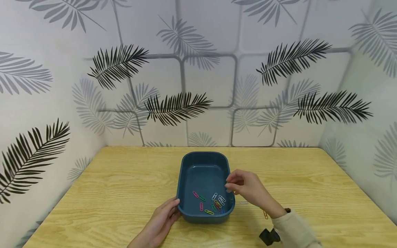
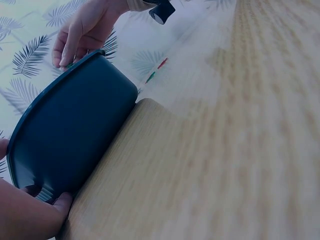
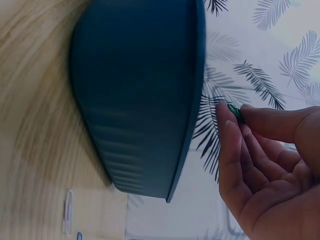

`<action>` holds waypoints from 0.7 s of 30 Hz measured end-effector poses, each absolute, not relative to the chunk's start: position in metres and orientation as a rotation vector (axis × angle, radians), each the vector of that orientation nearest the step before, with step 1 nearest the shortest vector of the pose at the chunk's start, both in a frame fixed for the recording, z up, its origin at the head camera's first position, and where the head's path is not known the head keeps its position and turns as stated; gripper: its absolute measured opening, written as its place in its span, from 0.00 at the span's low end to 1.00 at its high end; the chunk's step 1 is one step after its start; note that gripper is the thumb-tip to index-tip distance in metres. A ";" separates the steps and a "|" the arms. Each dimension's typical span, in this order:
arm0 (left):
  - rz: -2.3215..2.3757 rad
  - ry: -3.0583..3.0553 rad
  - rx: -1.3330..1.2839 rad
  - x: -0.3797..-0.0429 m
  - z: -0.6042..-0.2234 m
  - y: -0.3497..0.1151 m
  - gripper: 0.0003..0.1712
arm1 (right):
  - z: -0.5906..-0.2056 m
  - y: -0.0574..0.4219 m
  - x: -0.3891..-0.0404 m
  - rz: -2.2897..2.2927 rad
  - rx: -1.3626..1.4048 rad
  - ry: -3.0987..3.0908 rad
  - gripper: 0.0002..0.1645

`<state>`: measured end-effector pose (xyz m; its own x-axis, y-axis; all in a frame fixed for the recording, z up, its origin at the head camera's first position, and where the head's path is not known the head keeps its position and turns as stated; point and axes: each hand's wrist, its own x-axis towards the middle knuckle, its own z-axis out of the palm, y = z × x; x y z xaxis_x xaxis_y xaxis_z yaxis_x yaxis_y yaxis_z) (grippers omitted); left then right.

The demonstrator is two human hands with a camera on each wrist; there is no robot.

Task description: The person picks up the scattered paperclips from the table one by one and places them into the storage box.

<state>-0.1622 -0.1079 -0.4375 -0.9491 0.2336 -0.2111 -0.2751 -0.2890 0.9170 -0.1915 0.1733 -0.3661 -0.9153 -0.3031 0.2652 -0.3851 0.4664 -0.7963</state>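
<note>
A dark blue rectangular tub (image 1: 204, 219) with rounded corners stands on the table, several coloured paper clips in its near end, among them a yellow paper clip (image 1: 209, 212) and a pink paper clip (image 1: 201, 206). My left hand (image 1: 161, 220) holds the tub's near left corner, thumb at the rim and fingers against the outer wall. Over the right rim, my right hand (image 1: 248, 187) pinches a green paper clip (image 3: 236, 113) between thumb and fingertips. In the right wrist view this clip is just outside the tub's rim.
To the right of the tub a white paper clip (image 1: 244, 202) lies on the wooden table (image 1: 124, 179). An orange paper clip (image 1: 265, 215) lies by the right wrist, partly covered. Red (image 2: 163, 63) and green clips (image 2: 150, 77) show beyond the tub. A leaf-patterned wall (image 1: 211, 124) stands behind.
</note>
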 end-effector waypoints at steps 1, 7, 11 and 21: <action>2.296 1.643 -0.053 -0.162 -0.438 -0.108 0.37 | -0.367 0.172 -0.192 1.464 0.623 -2.611 0.06; 2.299 1.642 -0.036 -0.162 -0.439 -0.109 0.36 | -0.370 0.165 -0.191 1.453 0.601 -2.638 0.05; 2.303 1.643 -0.028 -0.162 -0.439 -0.109 0.36 | -0.370 0.164 -0.191 1.423 0.605 -2.653 0.05; 2.303 1.642 -0.041 -0.163 -0.439 -0.108 0.37 | -0.367 0.164 -0.189 1.393 0.574 -2.661 0.05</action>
